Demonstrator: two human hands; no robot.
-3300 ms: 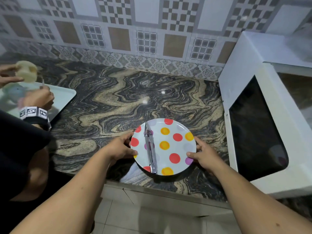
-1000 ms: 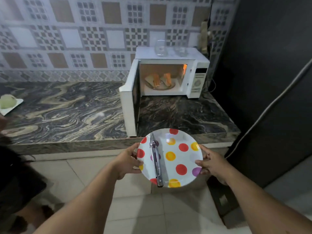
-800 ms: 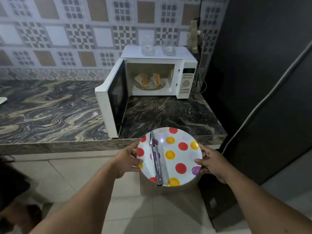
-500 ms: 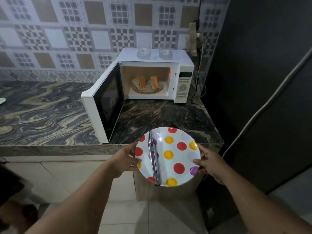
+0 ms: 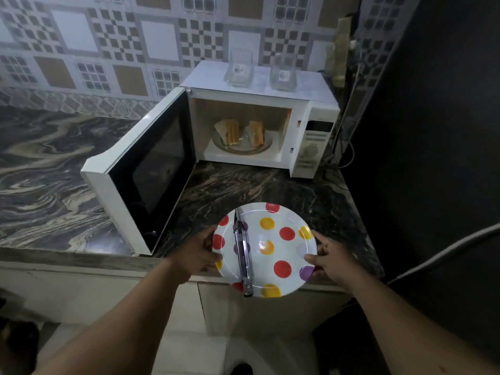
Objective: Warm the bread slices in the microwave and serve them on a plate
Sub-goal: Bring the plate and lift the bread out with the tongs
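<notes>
I hold a white plate with coloured dots [image 5: 286,247] level over the counter's front edge. My left hand [image 5: 198,251] grips its left rim and my right hand [image 5: 328,257] grips its right rim. Metal tongs [image 5: 241,250] lie along the plate's left half. Behind it the white microwave [image 5: 311,136] stands with its door [image 5: 140,169] swung wide to the left. Inside, two toasted bread slices [image 5: 240,132] stand on the glass turntable [image 5: 240,147].
The marbled counter [image 5: 54,169] runs to the left and ends at a dark wall [image 5: 433,131] on the right. Two clear glasses [image 5: 261,69] stand on the microwave's top. A cable [image 5: 346,147] hangs beside the microwave.
I have carried the plate with the tongs from the counter's left part over to the open microwave. In the last second I have come closer, and the plate now hangs over the counter's edge.
</notes>
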